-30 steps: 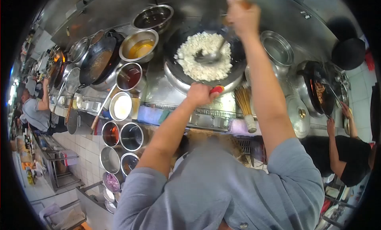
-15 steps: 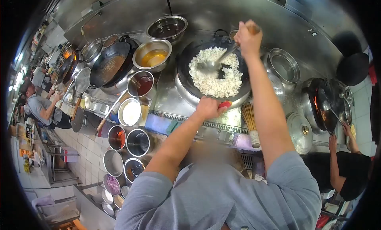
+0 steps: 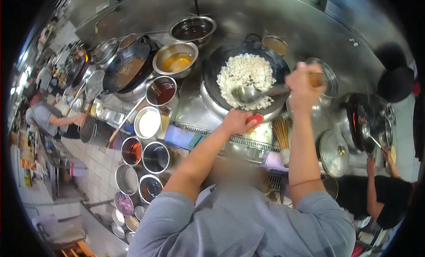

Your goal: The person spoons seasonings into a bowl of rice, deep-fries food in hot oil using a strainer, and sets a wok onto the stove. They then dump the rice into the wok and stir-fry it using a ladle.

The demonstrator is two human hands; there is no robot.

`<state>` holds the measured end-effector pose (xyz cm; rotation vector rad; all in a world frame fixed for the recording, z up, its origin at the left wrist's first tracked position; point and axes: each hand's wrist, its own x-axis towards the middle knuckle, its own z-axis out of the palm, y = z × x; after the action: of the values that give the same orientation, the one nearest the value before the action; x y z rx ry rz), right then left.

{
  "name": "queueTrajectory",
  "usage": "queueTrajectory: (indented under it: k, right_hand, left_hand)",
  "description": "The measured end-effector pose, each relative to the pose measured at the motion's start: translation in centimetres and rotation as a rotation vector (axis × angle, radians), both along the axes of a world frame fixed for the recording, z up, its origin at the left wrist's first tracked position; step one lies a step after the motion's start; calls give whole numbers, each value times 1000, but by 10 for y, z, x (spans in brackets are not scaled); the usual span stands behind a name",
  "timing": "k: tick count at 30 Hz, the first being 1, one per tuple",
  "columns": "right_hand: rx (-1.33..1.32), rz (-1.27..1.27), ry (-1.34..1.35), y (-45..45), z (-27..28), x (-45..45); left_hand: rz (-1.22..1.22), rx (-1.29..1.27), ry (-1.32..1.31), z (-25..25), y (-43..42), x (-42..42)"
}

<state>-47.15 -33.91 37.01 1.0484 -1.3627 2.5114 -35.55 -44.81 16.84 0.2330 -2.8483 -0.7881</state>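
Note:
My left hand (image 3: 238, 122) is closed at the near rim of a black wok (image 3: 280, 64), with a red-and-yellow piece (image 3: 256, 118) showing by its thumb. My right hand (image 3: 304, 83), a little blurred, grips the wooden handle of a ladle (image 3: 248, 95) from the right side. The ladle's metal bowl rests low in the wok, at the near edge of a heap of white rice (image 3: 246, 71). The wok sits on a round metal burner ring.
Bowls of dark liquid (image 3: 193, 32) and yellow oil (image 3: 176, 62) stand left of the wok, with several metal pots below. A bamboo brush (image 3: 280, 132) and a lid (image 3: 334, 153) lie to the right. Another person's hands (image 3: 381, 159) work at a far-right wok.
My right hand has come down and right, drawing the ladle's bowl from the left-middle of the rice to its near edge. The rice has shifted towards the far side. My left hand stays at the rim.

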Motion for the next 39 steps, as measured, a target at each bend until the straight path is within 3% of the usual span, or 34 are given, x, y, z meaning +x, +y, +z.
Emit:
queueTrajectory:
  k: [2,4,7,9,11,15,18,20,22,24,25,26,27,29,30,33,35,37,39]
  right_hand:
    - [82,-59,18,-17,-33,-34]
    - [-152,-148,-127,-12,-44,-71]
    - [-147,-211,-198,0,-60,-51]
    - [-124,-160,-216,26,-64,-10]
    - [-140,-122,-252,52,-40,22]
    - [-54,32,-298,124,58,35]
    - [-100,23,-150,108,62,26]
    - [16,-275,-289,49,25,21]
    - [-34,-208,-103,19,-34,7]
    - [-63,-200,-90,30,-17,9]
    - [-79,-188,-107,41,-10,18]
    - [-79,-34,-192,56,4,21]
    - [2,-12,-289,69,22,27]
    - [22,10,-185,89,54,41]
    - [30,12,-196,87,52,43]
    - [3,-234,-199,40,36,45]
    - [-158,-75,-147,23,-30,24]
    - [-145,-225,-95,40,-34,29]
    - [-95,-37,-226,66,-3,35]
  left_hand:
    - [-7,16,20,-4,-5,1]
    - [145,-68,146,-13,15,3]
    - [17,-132,171,3,10,9]
    - [38,-110,16,-10,2,-4]
    - [100,-119,-3,-15,21,-2]
    - [-135,-68,249,77,86,78]
    - [-51,-8,261,96,73,57]
    - [28,-114,195,51,55,28]
    - [102,-203,195,-2,60,24]
    - [67,-186,64,-17,87,56]
    - [-30,-52,-71,6,100,82]
    - [-149,-120,-124,20,106,100]
    - [-201,-203,444,46,107,106]
    - [-174,46,32,99,88,94]
    - [-173,-30,64,109,75,74]
    - [-17,-165,190,39,46,32]
    - [190,-249,186,-16,60,43]
    - [77,-89,148,-10,93,92]
    - [-80,-101,311,39,109,119]
